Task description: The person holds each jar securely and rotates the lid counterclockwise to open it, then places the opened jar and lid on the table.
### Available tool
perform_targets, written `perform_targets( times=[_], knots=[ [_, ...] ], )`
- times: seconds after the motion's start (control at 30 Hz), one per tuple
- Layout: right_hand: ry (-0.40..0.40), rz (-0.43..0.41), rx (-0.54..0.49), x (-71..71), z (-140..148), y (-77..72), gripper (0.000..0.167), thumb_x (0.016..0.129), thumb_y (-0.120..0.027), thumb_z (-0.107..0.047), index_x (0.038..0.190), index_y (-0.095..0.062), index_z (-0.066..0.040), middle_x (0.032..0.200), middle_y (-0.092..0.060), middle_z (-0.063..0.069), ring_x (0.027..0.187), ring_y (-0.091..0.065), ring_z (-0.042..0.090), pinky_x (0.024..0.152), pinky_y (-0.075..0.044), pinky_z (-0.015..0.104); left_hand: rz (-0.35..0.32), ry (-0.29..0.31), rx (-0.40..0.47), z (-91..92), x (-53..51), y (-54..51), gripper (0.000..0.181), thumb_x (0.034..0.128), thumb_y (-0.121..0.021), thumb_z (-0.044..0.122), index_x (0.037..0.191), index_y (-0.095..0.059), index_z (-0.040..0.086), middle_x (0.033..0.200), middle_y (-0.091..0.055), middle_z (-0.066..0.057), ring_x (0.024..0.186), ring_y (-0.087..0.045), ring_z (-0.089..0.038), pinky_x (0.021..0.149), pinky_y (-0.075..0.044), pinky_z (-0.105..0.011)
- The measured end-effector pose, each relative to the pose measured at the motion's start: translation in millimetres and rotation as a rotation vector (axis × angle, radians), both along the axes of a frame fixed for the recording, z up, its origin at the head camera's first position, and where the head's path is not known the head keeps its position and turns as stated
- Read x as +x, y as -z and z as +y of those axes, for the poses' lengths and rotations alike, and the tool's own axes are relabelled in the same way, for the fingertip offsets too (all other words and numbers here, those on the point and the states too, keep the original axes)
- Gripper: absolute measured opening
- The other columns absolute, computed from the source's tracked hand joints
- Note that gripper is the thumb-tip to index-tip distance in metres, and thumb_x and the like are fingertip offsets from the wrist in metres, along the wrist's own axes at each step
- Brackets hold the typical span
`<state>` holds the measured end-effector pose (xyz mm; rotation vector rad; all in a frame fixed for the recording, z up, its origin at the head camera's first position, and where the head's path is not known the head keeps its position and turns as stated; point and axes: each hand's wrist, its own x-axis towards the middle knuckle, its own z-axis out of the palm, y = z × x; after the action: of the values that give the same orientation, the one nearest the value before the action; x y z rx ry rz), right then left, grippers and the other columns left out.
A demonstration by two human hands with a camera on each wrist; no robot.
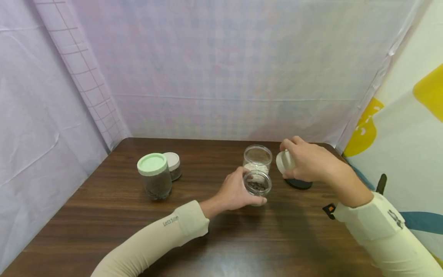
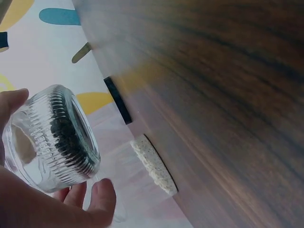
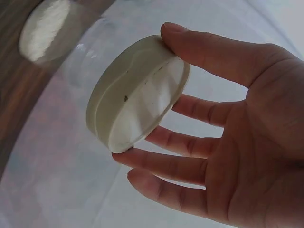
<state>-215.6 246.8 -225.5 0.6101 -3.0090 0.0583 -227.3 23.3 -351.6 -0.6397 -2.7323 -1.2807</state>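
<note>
Standing at left on the desk point(image 1: 242, 246) were a green-lidded jar point(image 1: 154, 179) and, just behind it, a white-lidded jar point(image 1: 174, 165). My left hand point(image 1: 236, 192), curled partway, gripped a small open jar point(image 1: 257, 183) of dark pieces above the desk, before a clear jar point(image 1: 257, 157) of white granules. My right hand point(image 1: 305, 159), partly open, pinched a white lid point(image 1: 285, 163) near a black disc point(image 1: 300, 185).
</note>
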Motion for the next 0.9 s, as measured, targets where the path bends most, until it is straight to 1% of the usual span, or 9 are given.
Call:
perform_targets(
  times=[0.1, 0.27, 0.43, 0.57, 0.67, 0.77, 0.9],
  knots=[
    [0.022, -0.043, 0.016, -6.7, 7, 10.6, 0.064, 0.079, -0.086, -0.035, 0.127, -0.053, -0.01, 0.121, -0.054, 0.02, 0.077, -0.061, 0.027, 0.062, -0.051, 0.042, -0.006, -0.017, -0.011, -0.9, -1.2, -0.1, 0.09, 0.0617, -0.094, 0.048, 0.132, -0.053, 0.009, 0.119, -0.064, -0.004, 0.113, -0.056, -0.023, 0.095, -0.051, -0.039],
    [0.028, -0.146, 0.024, -17.3, 18, 36.0, 0.064, 0.075, -0.088, -0.032, 0.122, -0.051, -0.01, 0.114, -0.049, 0.018, 0.072, -0.058, 0.024, 0.059, -0.048, 0.036, -0.002, -0.039, -0.019, -3.2, -3.6, -1.4, 0.088, 0.0629, -0.094, 0.048, 0.132, -0.053, 0.01, 0.119, -0.063, -0.005, 0.113, -0.054, -0.023, 0.094, -0.051, -0.038],
    [0.051, -0.221, 0.038, -21.3, 25, 57.3, 0.063, 0.073, -0.088, -0.028, 0.119, -0.05, -0.007, 0.113, -0.046, 0.021, 0.068, -0.057, 0.024, 0.058, -0.047, 0.036, -0.007, -0.05, -0.017, -4.5, -4.3, -2.5, 0.091, 0.063, -0.094, 0.047, 0.134, -0.053, 0.008, 0.123, -0.063, -0.008, 0.117, -0.055, -0.026, 0.097, -0.05, -0.041],
    [0.06, -0.286, 0.053, -22.9, 28, 68.1, 0.063, 0.074, -0.089, -0.028, 0.118, -0.049, -0.007, 0.115, -0.044, 0.023, 0.071, -0.058, 0.024, 0.06, -0.049, 0.036, -0.013, -0.065, -0.011, -4.7, -4.4, -2.8, 0.092, 0.0631, -0.094, 0.044, 0.136, -0.052, 0.007, 0.125, -0.063, -0.009, 0.119, -0.056, -0.027, 0.099, -0.049, -0.042],
    [0.06, -0.333, 0.034, -24.6, 31, 74.5, 0.063, 0.076, -0.089, -0.028, 0.119, -0.05, -0.006, 0.117, -0.044, 0.024, 0.077, -0.059, 0.026, 0.063, -0.051, 0.037, -0.015, -0.07, -0.018, -4.5, -4.4, -3.1, 0.091, 0.0633, -0.094, 0.043, 0.135, -0.053, 0.007, 0.124, -0.064, -0.009, 0.119, -0.056, -0.028, 0.098, -0.049, -0.043],
    [0.077, -0.366, 0.005, -26.3, 35, 79.6, 0.063, 0.076, -0.089, -0.028, 0.121, -0.051, -0.007, 0.117, -0.044, 0.022, 0.082, -0.059, 0.028, 0.065, -0.052, 0.036, -0.02, -0.07, -0.033, -3.8, -5.3, -2.6, 0.091, 0.0632, -0.094, 0.044, 0.135, -0.053, 0.007, 0.124, -0.064, -0.009, 0.118, -0.056, -0.027, 0.098, -0.05, -0.042],
    [0.093, -0.387, -0.004, -29.0, 39, 85.7, 0.063, 0.075, -0.089, -0.03, 0.122, -0.053, -0.008, 0.114, -0.045, 0.02, 0.083, -0.059, 0.028, 0.065, -0.052, 0.036, -0.028, -0.074, -0.038, -4.0, -6.0, -1.6, 0.091, 0.0632, -0.094, 0.045, 0.135, -0.053, 0.006, 0.125, -0.064, -0.01, 0.118, -0.056, -0.027, 0.099, -0.049, -0.042]
  ],
)
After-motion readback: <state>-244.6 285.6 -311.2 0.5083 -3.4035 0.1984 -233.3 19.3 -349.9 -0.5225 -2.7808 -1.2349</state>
